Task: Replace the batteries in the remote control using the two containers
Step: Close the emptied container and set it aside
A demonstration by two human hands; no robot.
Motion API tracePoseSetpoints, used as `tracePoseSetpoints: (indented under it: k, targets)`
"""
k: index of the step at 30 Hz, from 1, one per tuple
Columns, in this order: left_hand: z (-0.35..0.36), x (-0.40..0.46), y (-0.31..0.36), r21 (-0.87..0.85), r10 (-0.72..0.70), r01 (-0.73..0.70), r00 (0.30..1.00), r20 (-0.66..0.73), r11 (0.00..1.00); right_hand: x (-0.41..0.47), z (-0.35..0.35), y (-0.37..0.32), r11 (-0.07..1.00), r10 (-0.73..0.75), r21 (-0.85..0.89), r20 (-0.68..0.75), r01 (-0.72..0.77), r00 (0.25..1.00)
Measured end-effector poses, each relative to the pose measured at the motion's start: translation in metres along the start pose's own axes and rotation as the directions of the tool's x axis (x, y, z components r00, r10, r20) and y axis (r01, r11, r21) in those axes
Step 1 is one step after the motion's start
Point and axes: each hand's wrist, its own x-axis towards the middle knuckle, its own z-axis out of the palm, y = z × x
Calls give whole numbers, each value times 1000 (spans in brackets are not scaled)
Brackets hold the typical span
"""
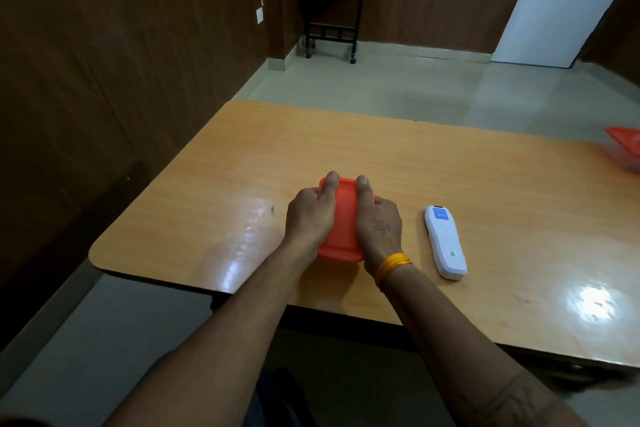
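both hands, left hand [309, 210] and right hand [377, 218], grasping orange lidded container [341, 218] by its sides, near counter [381, 156] front edge | light stiff slick plastic, pry lid at rim | remote control [445, 241] just right

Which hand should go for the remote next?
Right. The right hand grips the orange container on the side nearer the remote, which lies just beyond it. The left hand would have to cross over the container.
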Motion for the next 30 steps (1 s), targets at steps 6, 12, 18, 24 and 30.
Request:
tracePoseSetpoints:
  k: [6,12,18,24,30]
  targets:
    - [-7,-9,5,178,123,-104,987,-100,979,3,13,-2,999,51,12,-117,-50,992]
    - [-40,-22,-2,175,161,-110,935,-315,978,-10,40,-23,997,69,40,-145,-64,987]
    - [-109,-7,-17,26,54,-48,937,-346,999,-49,80,-17,968,-217,-118,50,221,975]
    - [-196,4,-55,-55,-102,91,967,-236,994,-80,131,-17,994,-100,65,277,85,956]
    - [-275,12,-75,4,-134,137,969,-209,991,-99,192,-35,988,-18,149,415,-49,910]
